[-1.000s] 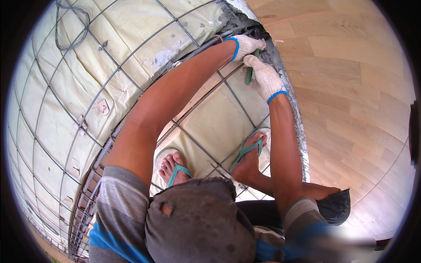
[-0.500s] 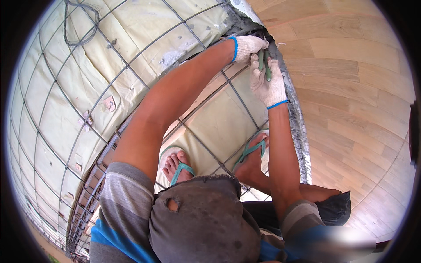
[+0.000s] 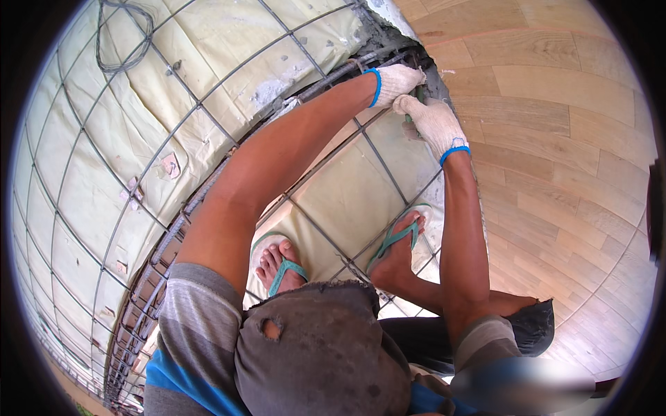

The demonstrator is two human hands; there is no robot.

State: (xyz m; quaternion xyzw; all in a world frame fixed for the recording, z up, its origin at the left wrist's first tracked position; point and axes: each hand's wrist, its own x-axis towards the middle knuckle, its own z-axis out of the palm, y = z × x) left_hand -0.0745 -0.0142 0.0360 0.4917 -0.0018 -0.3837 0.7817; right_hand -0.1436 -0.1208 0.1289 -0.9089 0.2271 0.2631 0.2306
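My right hand (image 3: 436, 125), in a white knit glove with a blue cuff, is closed round green-handled pliers (image 3: 420, 92); their jaws are hidden. Just beyond it, my left hand (image 3: 398, 82), gloved the same way, is pinched together at the corner where the bars meet the rough concrete edge (image 3: 430, 69). What its fingers hold cannot be made out. Steel reinforcing bars (image 3: 326, 82) run under and beside my left wrist. The two hands are almost touching.
A grid of thin steel bars (image 3: 200, 105) lies over cream sheeting (image 3: 229, 62) on the left. A wire coil (image 3: 125, 66) rests on it at the upper left. Wood-look floor tiles (image 3: 541, 118) lie at right. My sandalled feet (image 3: 281, 267) stand among the bars.
My right hand has turned over, from palm up with both green handles showing to the back of the glove upward, and its wrist has shifted right. My left hand stays nearly in place.
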